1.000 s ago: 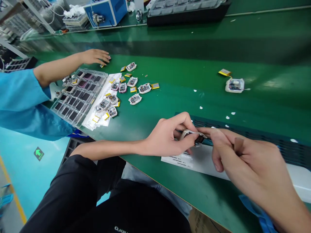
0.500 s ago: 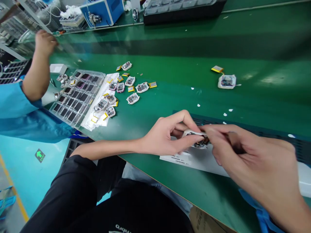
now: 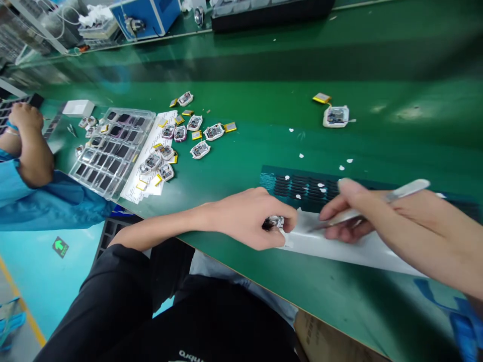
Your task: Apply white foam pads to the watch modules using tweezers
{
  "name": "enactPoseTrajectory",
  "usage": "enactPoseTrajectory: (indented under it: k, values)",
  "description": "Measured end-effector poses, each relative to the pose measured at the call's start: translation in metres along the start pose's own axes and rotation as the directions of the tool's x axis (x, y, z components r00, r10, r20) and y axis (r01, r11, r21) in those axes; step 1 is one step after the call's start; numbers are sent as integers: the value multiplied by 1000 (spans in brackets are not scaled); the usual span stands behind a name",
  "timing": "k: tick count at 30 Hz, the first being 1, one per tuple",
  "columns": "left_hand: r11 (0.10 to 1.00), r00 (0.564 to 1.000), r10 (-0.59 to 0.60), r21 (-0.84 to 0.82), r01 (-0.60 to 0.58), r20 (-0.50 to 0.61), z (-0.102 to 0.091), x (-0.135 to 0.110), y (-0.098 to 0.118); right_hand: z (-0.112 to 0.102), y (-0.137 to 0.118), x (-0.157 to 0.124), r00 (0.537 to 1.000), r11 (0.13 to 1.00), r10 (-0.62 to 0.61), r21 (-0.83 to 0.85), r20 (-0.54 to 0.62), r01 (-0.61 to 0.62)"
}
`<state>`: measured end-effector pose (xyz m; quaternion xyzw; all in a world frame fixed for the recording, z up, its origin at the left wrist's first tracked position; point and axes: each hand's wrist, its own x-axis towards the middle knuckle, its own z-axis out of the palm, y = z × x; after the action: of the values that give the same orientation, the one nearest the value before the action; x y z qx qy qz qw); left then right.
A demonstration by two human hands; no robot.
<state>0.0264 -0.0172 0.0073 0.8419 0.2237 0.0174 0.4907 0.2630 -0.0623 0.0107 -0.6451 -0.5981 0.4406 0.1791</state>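
My left hand [image 3: 247,219] is closed around a small white-cased electronic module [image 3: 275,221], pressing it down at the left end of a white paper sheet [image 3: 339,247] near the table's front edge. My right hand [image 3: 400,221] grips pale tweezers [image 3: 372,203], their tip pointing left over the sheet toward the module. Behind both hands lies a dark teal slotted tray [image 3: 302,186] dotted with white scraps.
Several open modules with yellow batteries [image 3: 181,141] lie scattered at left beside a clear tray of dark screens [image 3: 111,148]. One more module [image 3: 335,115] sits alone farther back. A co-worker's arm in a blue sleeve [image 3: 26,166] rests at far left. A blue device [image 3: 145,15] stands at the back.
My left hand lowered the module onto the sheet and now covers it. My right hand drew back to the right, tweezers now showing. The co-worker's arm pulled back to the far left.
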Motion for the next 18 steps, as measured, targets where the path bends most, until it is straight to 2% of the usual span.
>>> enactPoseTrajectory:
  k: [2, 4, 10, 18]
  values:
    - [995, 998, -46, 89, 42, 45, 1, -1, 1, 0, 2, 3, 984, 1000, 16, -4, 179, -16]
    - [986, 996, -73, 151, 65, 51, 2, -1, 1, 2, 4, 6, 965, 999, 31, -28, 259, -24]
    - [977, 995, -88, 199, 77, 46, 5, 0, 0, 6, 9, 10, 931, 999, -31, -15, 363, 39]
    - [969, 991, -121, 223, 106, 56, 4, 0, 5, 12, 5, 17, 885, 999, 6, 32, 465, -24]
